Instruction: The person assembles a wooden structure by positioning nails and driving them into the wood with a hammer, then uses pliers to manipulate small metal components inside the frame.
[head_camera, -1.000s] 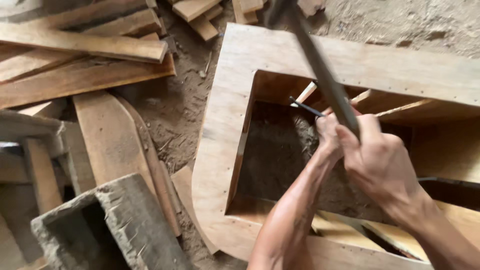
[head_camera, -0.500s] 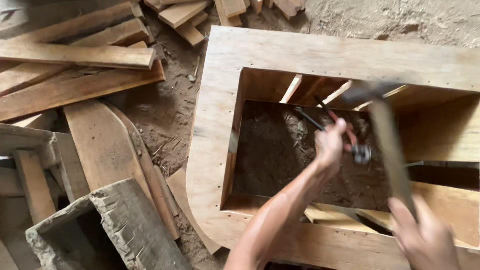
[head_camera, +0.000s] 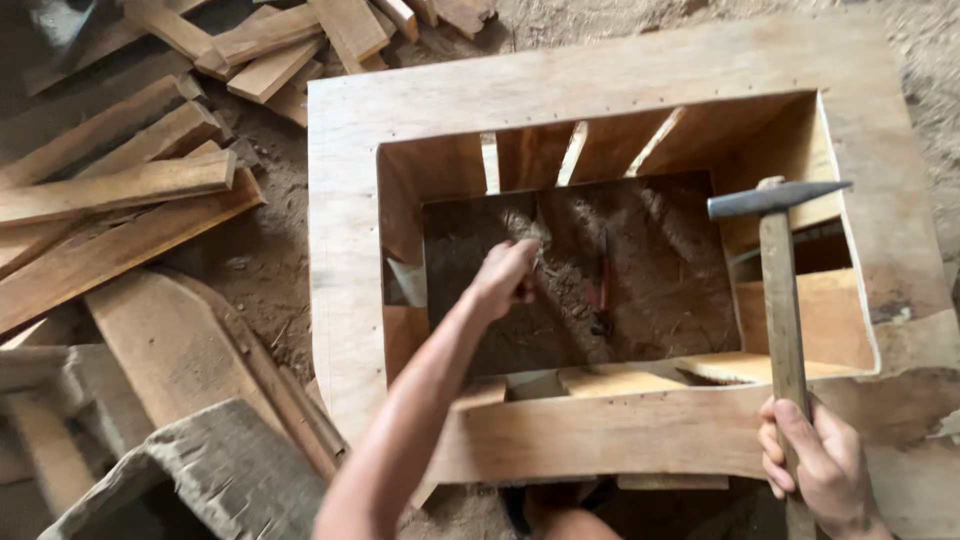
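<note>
Pale tan plywood frame, grey-headed hammer, reddish pliers

Floor: bare earth, dusty, with loose grit and wood chips. Resting directly on it: a large open plywood box frame, its inside showing the same soil; a heap of rough timber offcuts at upper left, overlapping one another; a curved-edged board lying flat; a grey weathered wooden trough at the lower left corner.
</note>
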